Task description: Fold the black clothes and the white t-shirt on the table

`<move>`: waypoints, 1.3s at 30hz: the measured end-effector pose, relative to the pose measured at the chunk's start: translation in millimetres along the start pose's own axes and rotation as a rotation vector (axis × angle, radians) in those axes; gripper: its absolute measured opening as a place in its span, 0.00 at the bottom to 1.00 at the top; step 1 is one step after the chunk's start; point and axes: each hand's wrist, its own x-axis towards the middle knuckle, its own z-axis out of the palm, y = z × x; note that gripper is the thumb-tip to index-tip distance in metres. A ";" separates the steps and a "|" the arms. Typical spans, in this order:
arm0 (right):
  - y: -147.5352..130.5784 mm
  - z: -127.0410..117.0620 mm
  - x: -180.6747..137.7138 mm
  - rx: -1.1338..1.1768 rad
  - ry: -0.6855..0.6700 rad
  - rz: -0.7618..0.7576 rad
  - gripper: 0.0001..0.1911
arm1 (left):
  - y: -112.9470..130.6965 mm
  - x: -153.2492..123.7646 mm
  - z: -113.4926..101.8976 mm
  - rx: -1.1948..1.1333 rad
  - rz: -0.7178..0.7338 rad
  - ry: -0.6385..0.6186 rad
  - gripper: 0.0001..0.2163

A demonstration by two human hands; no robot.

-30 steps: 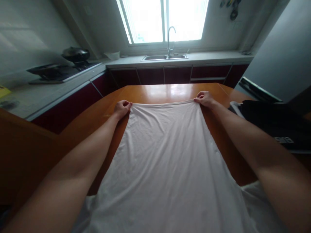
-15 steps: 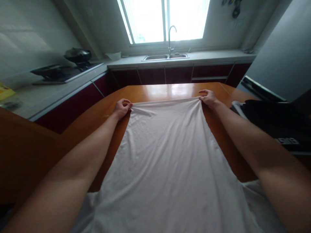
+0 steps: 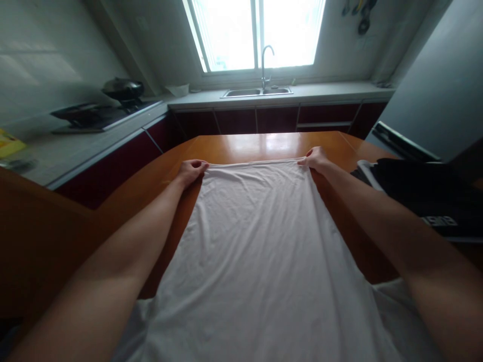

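Note:
A white T-shirt (image 3: 260,251) lies spread over the orange-brown wooden table (image 3: 241,145), its hem at the far end and its sleeves near me at both lower sides. My left hand (image 3: 191,171) pinches the hem's far left corner between thumb and fingers. At the far right corner, my right hand (image 3: 314,159) has its fingers closed on the hem. The cloth stretches between both hands, with soft creases running along its length. The collar is out of view below.
Dark folded clothing with white lettering (image 3: 422,196) lies at the table's right. Beyond the table runs a counter with a double sink (image 3: 256,92) and a faucet (image 3: 264,65). A stove (image 3: 113,118) with a covered pan (image 3: 123,88) stands at left; a grey refrigerator (image 3: 426,85) at right.
My right hand has moved slightly inward and its fingers have drawn together on the hem. The hem edge sits a little nearer and less taut. My left hand has barely moved.

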 end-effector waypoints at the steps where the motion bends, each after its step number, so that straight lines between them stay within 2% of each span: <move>1: 0.1 1.5 0.3 -0.011 0.009 -0.011 0.22 | -1.7 1.4 0.0 -0.010 -0.005 -0.016 0.22; 5: 10.6 3.3 5.9 0.124 0.096 -0.046 0.16 | -7.6 9.0 2.3 0.022 -0.025 -0.020 0.21; 10: 29.0 2.0 14.7 0.230 0.135 -0.047 0.16 | -0.9 15.3 10.6 0.212 -0.099 0.047 0.17; 17: 23.0 8.8 18.1 0.000 0.121 -0.098 0.15 | 15.8 21.5 16.5 0.476 -0.178 0.064 0.16; 21: 9.1 7.5 -1.2 -0.148 0.174 -0.155 0.18 | 32.7 16.8 24.7 0.585 -0.223 0.105 0.19; 22: 4.3 8.3 -10.2 -0.182 0.215 -0.190 0.19 | 39.1 11.9 29.6 0.612 -0.195 0.135 0.19; 24: -6.8 13.5 -32.1 -0.239 0.269 -0.301 0.20 | 54.1 -3.2 43.9 0.667 -0.051 0.154 0.18; 25: -12.7 18.1 -44.1 -0.264 0.256 -0.366 0.20 | 62.2 -13.1 53.0 0.693 0.051 0.111 0.19; 27: -24.3 30.1 -66.8 -0.319 0.138 -0.478 0.22 | 78.4 -34.9 72.8 0.724 0.222 -0.090 0.22; 29: -33.5 42.3 -83.7 -0.384 -0.027 -0.531 0.25 | 92.8 -54.9 90.2 0.752 0.272 -0.289 0.26; 31: -38.2 50.3 -91.3 -0.435 -0.156 -0.532 0.28 | 103.1 -68.2 100.4 0.774 0.245 -0.412 0.31; 33: -37.0 51.2 -89.2 -0.464 -0.228 -0.507 0.31 | 107.0 -73.0 101.7 0.795 0.205 -0.449 0.34; 35: -29.9 45.7 -79.8 -0.485 -0.256 -0.469 0.34 | 103.6 -70.5 95.9 0.813 0.166 -0.427 0.36; 39: -5.1 27.2 -53.1 -0.502 -0.245 -0.405 0.38 | 81.4 -54.8 75.8 0.801 0.085 -0.361 0.39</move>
